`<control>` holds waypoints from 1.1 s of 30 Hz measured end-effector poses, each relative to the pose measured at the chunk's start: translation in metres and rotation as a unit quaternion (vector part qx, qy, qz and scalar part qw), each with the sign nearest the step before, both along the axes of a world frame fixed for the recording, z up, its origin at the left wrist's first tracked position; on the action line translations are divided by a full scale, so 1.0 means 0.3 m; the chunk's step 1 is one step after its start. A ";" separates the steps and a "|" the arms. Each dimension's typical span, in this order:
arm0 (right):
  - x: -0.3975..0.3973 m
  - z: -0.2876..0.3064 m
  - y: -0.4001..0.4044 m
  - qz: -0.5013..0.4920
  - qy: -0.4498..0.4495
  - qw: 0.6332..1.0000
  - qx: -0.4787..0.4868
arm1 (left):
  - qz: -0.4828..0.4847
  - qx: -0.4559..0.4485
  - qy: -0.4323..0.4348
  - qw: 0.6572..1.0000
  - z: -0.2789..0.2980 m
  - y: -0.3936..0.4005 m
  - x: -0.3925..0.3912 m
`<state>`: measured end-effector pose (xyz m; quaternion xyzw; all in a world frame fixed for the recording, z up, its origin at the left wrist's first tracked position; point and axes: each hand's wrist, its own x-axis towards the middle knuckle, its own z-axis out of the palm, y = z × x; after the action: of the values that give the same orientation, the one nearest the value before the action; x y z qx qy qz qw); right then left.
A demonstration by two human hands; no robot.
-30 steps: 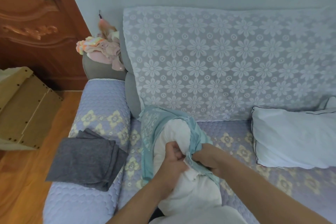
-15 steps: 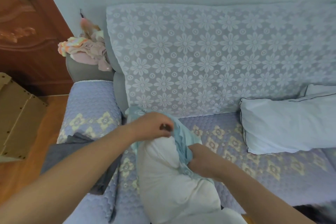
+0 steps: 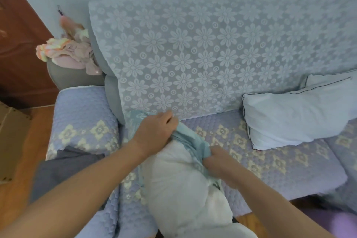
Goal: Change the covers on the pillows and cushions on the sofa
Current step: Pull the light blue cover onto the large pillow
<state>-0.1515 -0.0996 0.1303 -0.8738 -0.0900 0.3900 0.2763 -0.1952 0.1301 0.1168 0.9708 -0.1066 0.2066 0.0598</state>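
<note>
A bare white pillow (image 3: 181,185) lies lengthways on the sofa seat (image 3: 274,164), most of it exposed. A teal patterned cover (image 3: 190,140) is bunched round its far end. My left hand (image 3: 154,133) grips the cover at the far top of the pillow. On the pillow's right side my right hand (image 3: 216,160) pinches the edge of the same cover. A second pillow (image 3: 297,116) in a pale cover with dark piping leans at the right of the seat.
A folded dark grey cloth (image 3: 63,174) lies on the quilted left armrest (image 3: 83,121). Pink and yellow fabric (image 3: 67,52) is heaped behind the armrest. A lace flower throw (image 3: 202,54) covers the backrest. A wooden door (image 3: 21,48) and a cardboard box (image 3: 9,141) stand left.
My left hand left the pillow's middle and reached to its far end, where it now grips the teal cover. My right hand keeps its hold. The view shifted slightly.
</note>
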 end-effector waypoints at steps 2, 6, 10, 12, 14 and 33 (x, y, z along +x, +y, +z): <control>0.054 0.005 -0.017 -0.130 -0.075 0.989 -0.002 | 0.019 0.013 -0.072 0.997 0.028 -0.008 -0.036; 0.156 0.064 -0.062 -0.255 -0.109 0.961 -0.011 | -0.055 0.044 -0.157 0.985 0.071 -0.160 -0.117; 0.158 0.188 -0.028 -0.202 -0.022 0.974 0.104 | 0.039 0.037 -0.162 0.985 0.100 -0.137 -0.068; 0.143 0.251 0.029 -0.117 -0.050 0.985 0.118 | 0.032 0.045 -0.182 0.982 0.156 -0.134 -0.036; 0.134 0.301 0.079 -0.058 -0.083 0.987 0.128 | 0.026 0.059 -0.197 0.978 0.227 -0.149 -0.016; 0.483 0.465 0.072 -0.112 -0.232 0.964 0.067 | 0.137 -0.010 -0.075 0.988 0.324 -0.004 0.035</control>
<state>-0.0065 -0.0779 0.2699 -0.9243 -0.0793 0.1361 0.3477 -0.1847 0.1288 0.2139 0.9573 0.0251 0.2862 0.0322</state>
